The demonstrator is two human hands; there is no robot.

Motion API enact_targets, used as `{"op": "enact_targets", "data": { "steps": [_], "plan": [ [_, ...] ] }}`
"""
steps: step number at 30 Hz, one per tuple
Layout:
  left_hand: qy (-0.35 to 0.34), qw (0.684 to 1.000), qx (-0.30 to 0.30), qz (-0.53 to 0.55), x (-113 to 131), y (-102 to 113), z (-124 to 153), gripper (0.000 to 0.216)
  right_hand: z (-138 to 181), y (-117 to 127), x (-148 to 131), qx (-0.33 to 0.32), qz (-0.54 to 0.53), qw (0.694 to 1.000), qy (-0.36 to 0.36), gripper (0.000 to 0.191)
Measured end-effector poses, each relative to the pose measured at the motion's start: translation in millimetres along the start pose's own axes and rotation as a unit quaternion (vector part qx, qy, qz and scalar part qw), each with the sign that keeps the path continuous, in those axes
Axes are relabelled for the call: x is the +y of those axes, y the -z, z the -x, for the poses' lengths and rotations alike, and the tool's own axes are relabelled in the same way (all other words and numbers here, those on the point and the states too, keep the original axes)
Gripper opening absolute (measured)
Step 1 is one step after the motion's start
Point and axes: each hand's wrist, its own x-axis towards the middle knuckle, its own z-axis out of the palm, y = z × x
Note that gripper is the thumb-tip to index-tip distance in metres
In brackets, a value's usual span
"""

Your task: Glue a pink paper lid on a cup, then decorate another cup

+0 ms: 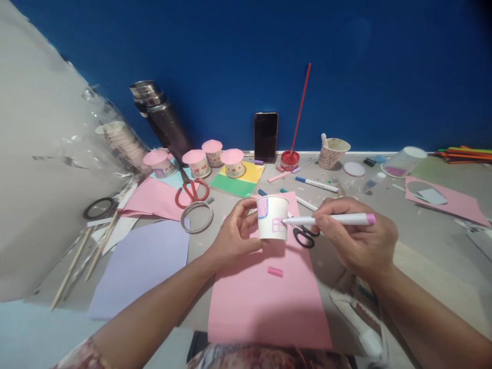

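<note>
My left hand (236,233) grips a small white paper cup (273,205) from its left side, holding it upright above a pink paper sheet (269,307). On the cup are a pink door shape edged in blue and a pink window with crossed panes. In my right hand (353,238) is a white marker pen (338,220) with a pink end, its tip at the window drawing. A loose pink marker cap (275,271) lies on the sheet below the cup. Black-handled scissors (304,237) show partly behind the marker.
Several decorated cups with pink tops (233,163) stand at the back left, near a flask (161,120) and red-handled scissors (192,192). A tape roll (211,218) and a lilac sheet (146,266) lie left. A phone (266,136) leans on the blue wall; markers (317,184) lie right.
</note>
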Motion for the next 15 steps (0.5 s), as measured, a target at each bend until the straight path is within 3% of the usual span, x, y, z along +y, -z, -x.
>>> {"op": "enact_targets", "data": {
  "steps": [15],
  "plan": [
    [0.012, 1.000, 0.007, -0.004, 4.9, -2.7, -0.1, 0.075, 1.7, 0.6, 0.9, -0.017, -0.018, 1.000, 0.004, 0.015]
  ]
}}
